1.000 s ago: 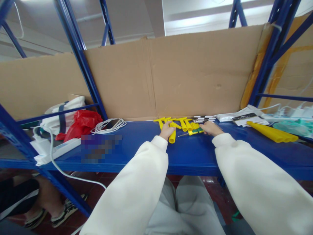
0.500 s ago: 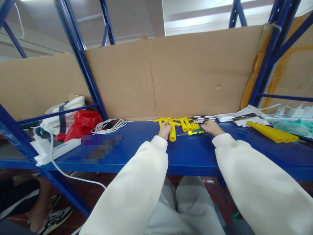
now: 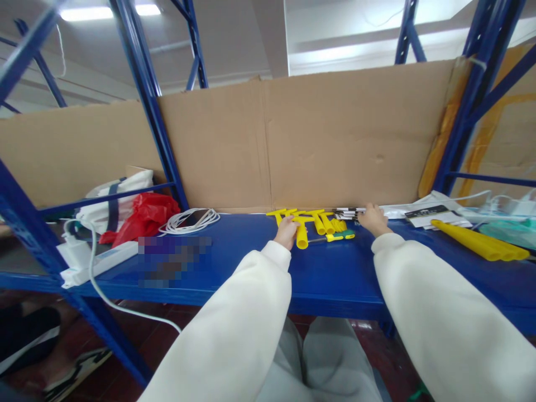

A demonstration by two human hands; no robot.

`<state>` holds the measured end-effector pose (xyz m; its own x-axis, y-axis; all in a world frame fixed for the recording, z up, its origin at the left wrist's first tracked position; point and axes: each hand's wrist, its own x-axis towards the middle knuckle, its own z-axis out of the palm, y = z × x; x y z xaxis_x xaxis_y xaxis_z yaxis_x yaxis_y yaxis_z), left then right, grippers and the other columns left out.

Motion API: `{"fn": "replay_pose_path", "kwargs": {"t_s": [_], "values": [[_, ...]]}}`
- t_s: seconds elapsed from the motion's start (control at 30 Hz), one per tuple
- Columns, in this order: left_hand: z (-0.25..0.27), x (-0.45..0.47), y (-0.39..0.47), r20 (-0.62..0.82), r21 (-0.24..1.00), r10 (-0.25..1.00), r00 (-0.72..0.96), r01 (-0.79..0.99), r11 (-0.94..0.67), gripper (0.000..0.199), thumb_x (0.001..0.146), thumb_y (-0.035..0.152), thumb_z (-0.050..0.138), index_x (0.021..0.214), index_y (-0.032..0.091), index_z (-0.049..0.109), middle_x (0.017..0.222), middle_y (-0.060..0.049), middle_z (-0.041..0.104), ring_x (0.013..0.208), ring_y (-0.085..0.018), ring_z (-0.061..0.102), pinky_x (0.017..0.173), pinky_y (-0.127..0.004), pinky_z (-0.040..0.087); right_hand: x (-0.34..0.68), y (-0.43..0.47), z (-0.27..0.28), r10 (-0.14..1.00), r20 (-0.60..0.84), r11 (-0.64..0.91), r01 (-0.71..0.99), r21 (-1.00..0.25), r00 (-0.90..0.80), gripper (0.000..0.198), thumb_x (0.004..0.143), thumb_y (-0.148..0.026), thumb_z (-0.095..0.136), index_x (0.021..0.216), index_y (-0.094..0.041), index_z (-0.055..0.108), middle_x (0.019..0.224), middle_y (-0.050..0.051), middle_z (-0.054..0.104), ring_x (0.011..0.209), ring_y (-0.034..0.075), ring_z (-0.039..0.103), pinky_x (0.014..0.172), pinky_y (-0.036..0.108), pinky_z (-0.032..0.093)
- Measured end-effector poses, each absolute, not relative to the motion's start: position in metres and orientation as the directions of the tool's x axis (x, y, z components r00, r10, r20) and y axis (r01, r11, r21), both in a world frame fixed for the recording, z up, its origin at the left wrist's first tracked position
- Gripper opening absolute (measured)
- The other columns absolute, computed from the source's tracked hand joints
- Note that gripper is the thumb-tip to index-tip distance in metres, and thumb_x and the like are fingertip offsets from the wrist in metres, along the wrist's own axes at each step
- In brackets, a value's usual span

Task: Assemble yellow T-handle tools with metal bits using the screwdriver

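My left hand (image 3: 286, 232) is closed around one end of the crossbar of a yellow T-shaped plastic piece (image 3: 302, 237), whose hollow tube faces me. Several more yellow T-shaped pieces (image 3: 319, 224) lie behind and beside it. To its right rests a screwdriver (image 3: 340, 237) with a yellow and green handle, its shaft pointing left. My right hand (image 3: 373, 219) is at the right end of several black-and-white striped rods (image 3: 347, 212), fingers bent down; what lies under the fingertips is hidden. Small yellow parts (image 3: 338, 225) lie between the T-shaped pieces and the rods.
All this lies on a blue shelf (image 3: 234, 262) with a cardboard back panel (image 3: 326, 139). Leftward are a coiled white cable (image 3: 188, 221), a red plastic bag (image 3: 146, 215) and a power strip (image 3: 100, 262). Long yellow tubes (image 3: 477, 240) lie at right. A person's leg (image 3: 29, 340) shows lower left.
My right hand has moved from beside the screwdriver handle back and right to the striped rods. My left hand stays at the yellow T-shaped piece. The view has tilted slightly upward.
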<state>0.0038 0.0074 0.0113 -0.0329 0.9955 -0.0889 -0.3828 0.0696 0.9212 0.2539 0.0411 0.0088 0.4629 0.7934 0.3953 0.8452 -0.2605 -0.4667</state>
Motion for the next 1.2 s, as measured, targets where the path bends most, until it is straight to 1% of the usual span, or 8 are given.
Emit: {"fn": "replay_pose_path", "kwargs": {"t_s": [0.23,0.4,0.5,0.63,0.77,0.87,1.0,1.2], "values": [[0.01,0.004,0.009,-0.08,0.876,0.996,-0.034,-0.48,0.054,0.063,0.078,-0.008,0.052,0.136,0.018,0.05,0.115,-0.012,0.067,0.086,-0.021,0.075,0.081,-0.036,0.063,0.261,0.081,0.021,0.77,0.312,-0.397,0.801,-0.447,0.556,0.052,0.088,-0.038,0.059,0.131,-0.009,0.061,0.133,0.029,0.061,0.13,0.04,0.054,0.101,0.059,0.044],[0.005,0.004,0.015,-0.065,0.862,0.998,-0.005,-0.504,0.054,0.06,0.076,-0.003,0.061,0.13,0.021,0.054,0.115,-0.01,0.067,0.093,-0.025,0.074,0.084,-0.041,0.063,0.264,0.092,0.018,0.741,0.246,-0.447,0.733,-0.513,0.625,0.05,0.077,-0.033,0.07,0.121,-0.009,0.066,0.123,0.03,0.066,0.125,0.043,0.059,0.09,0.056,0.049],[0.005,0.004,0.016,-0.068,0.872,0.998,-0.009,-0.487,0.055,0.059,0.074,-0.006,0.057,0.127,0.021,0.054,0.113,-0.009,0.066,0.092,-0.024,0.074,0.084,-0.042,0.063,0.27,0.095,0.014,0.699,0.326,-0.366,0.71,-0.602,0.637,0.044,0.076,-0.028,0.07,0.116,-0.009,0.066,0.118,0.027,0.068,0.122,0.042,0.06,0.093,0.057,0.047],[0.007,0.004,0.015,-0.049,0.871,0.999,-0.02,-0.49,0.033,0.055,0.072,-0.009,0.054,0.118,0.022,0.054,0.103,-0.006,0.066,0.091,-0.023,0.073,0.082,-0.041,0.063,0.275,0.098,0.016,0.557,0.475,-0.162,0.65,-0.743,0.681,0.046,0.075,-0.034,0.074,0.114,-0.013,0.062,0.117,0.023,0.067,0.12,0.039,0.06,0.098,0.056,0.046],[0.008,0.003,0.015,-0.033,0.836,0.999,-0.039,-0.549,0.007,0.055,0.069,-0.011,0.052,0.114,0.022,0.051,0.098,-0.004,0.067,0.09,-0.023,0.074,0.082,-0.04,0.062,0.261,0.098,0.024,0.516,0.458,0.09,0.486,-0.869,0.724,0.052,0.07,-0.035,0.081,0.111,-0.017,0.055,0.116,0.017,0.065,0.114,0.032,0.062,0.094,0.047,0.052],[0.007,0.001,0.019,-0.048,0.812,0.998,-0.039,-0.583,0.016,0.059,0.067,-0.011,0.055,0.116,0.021,0.05,0.098,-0.005,0.068,0.087,-0.024,0.074,0.083,-0.042,0.06,0.237,0.089,0.027,0.629,0.339,0.297,0.187,-0.936,0.7,0.05,0.071,-0.029,0.082,0.109,-0.019,0.051,0.104,0.01,0.066,0.097,0.025,0.069,0.082,0.04,0.058],[0.004,-0.003,0.028,-0.016,0.803,1.0,-0.02,-0.596,0.001,0.05,0.069,-0.009,0.057,0.112,0.016,0.057,0.089,-0.005,0.07,0.083,-0.023,0.074,0.085,-0.04,0.057,0.211,0.065,0.026,0.805,0.306,0.422,-0.128,-0.898,0.508,0.036,0.07,-0.014,0.082,0.093,-0.021,0.055,0.088,0.001,0.07,0.087,0.017,0.072,0.078,0.03,0.061],[0.012,-0.011,0.039,-0.006,0.751,0.997,-0.078,-0.659,-0.047,0.035,0.077,-0.005,0.055,0.105,0.013,0.065,0.072,-0.003,0.068,0.061,-0.016,0.066,0.074,-0.03,0.056,0.202,0.034,0.026,0.92,0.343,0.379,-0.209,-0.901,0.189,0.025,0.074,-0.011,0.084,0.076,-0.02,0.061,0.071,-0.002,0.071,0.072,0.012,0.073,0.075,0.024,0.062]]}}
